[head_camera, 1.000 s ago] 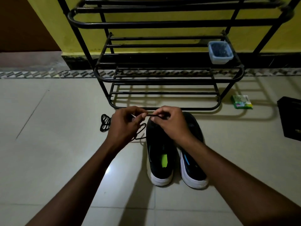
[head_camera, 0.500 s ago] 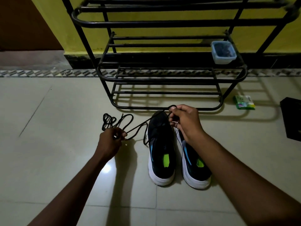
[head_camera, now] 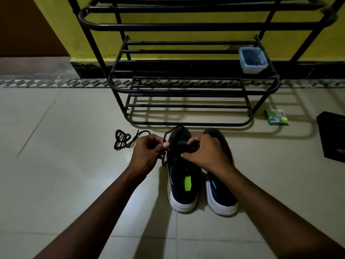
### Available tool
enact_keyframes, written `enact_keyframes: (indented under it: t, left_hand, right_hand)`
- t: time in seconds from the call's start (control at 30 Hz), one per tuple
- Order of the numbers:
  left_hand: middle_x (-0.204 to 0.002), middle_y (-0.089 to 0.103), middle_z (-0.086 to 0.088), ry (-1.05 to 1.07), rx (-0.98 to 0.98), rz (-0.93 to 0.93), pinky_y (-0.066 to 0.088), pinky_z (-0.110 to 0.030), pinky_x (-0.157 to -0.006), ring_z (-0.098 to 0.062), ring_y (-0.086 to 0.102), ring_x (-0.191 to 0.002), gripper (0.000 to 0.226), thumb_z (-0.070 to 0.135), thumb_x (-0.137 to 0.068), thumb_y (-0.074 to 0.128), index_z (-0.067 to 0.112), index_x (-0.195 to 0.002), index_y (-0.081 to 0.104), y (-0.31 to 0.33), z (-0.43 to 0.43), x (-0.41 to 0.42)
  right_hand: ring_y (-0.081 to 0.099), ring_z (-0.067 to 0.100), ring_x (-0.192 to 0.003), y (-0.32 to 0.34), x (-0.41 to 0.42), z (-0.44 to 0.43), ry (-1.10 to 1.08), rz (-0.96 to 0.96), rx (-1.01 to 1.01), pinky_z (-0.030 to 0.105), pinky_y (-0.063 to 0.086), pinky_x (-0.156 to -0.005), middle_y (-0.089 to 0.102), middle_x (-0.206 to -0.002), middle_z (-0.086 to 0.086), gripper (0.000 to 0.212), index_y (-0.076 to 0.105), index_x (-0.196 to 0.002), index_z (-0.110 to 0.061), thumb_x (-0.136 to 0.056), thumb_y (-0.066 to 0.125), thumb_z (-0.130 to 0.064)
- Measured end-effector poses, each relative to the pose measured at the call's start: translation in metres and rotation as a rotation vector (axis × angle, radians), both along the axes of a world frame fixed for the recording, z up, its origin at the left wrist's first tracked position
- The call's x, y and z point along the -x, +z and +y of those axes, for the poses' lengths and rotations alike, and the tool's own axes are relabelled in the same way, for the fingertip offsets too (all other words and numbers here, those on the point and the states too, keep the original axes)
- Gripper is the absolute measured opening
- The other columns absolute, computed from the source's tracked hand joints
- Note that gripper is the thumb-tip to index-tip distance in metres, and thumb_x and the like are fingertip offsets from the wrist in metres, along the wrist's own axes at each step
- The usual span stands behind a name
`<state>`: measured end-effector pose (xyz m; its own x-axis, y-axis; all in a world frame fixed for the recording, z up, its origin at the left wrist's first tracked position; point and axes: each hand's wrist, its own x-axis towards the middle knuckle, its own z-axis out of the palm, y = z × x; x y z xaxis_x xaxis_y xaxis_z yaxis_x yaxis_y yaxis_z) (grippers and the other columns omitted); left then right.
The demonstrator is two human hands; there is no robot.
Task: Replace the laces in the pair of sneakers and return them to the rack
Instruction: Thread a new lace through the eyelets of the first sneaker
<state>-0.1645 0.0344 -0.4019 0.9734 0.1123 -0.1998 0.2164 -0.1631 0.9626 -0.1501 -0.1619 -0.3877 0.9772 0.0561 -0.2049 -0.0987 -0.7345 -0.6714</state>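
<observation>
Sneakers stand side by side on the tiled floor (head_camera: 56, 184), toes toward the rack (head_camera: 186, 124) and just short of its lowest bar: the left-hand sneaker (head_camera: 182, 186) and the right-hand sneaker (head_camera: 222, 197). My left hand (head_camera: 147, 152) pinches the lace (head_camera: 164, 161) beside the left-hand sneaker. My right hand (head_camera: 205, 154) is curled over that shoe's eyelets, apparently gripping the same lace, though dim light and my own knuckles obscure the contact. A lace coil (head_camera: 122, 139) lies on the floor just left of my left hand. A plastic container (head_camera: 253, 60) sits at the right end of a rack shelf. A green packet (head_camera: 276, 117) and a black box (head_camera: 334, 139) lie on the floor to the right, well apart from the shoes.
</observation>
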Motion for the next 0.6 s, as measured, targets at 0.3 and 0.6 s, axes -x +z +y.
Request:
enact_keyframes:
  t: [0.3,0.6]
  left_hand:
    - [-0.067,0.068,-0.008,-0.016,0.014,0.093,0.053,-0.02,-0.059,-0.014,0.068,-0.062,0.013,-0.006,-0.084,0.076,-0.011,-0.084,0.065,-0.014,-0.033,-0.001]
    - [-0.085,0.078,-0.011,-0.053,-0.056,0.08,0.057,-0.031,-0.072,-0.02,0.072,-0.077,0.007,-0.001,-0.082,0.079,0.005,-0.083,0.076,-0.023,-0.033,-0.006]
  right_hand:
    - [0.064,-0.001,-0.065,-0.015,0.006,0.002,-0.167,-0.016,-0.182,0.008,0.051,-0.063,0.071,-0.071,-0.005,0.015,0.073,-0.088,-0.016,-0.077,0.075,-0.007]
    - [0.066,0.013,-0.064,-0.031,-0.002,-0.004,-0.35,0.163,-0.475,0.018,0.041,-0.046,0.076,-0.081,0.007,0.015,0.07,-0.081,-0.013,-0.083,0.067,0.002]
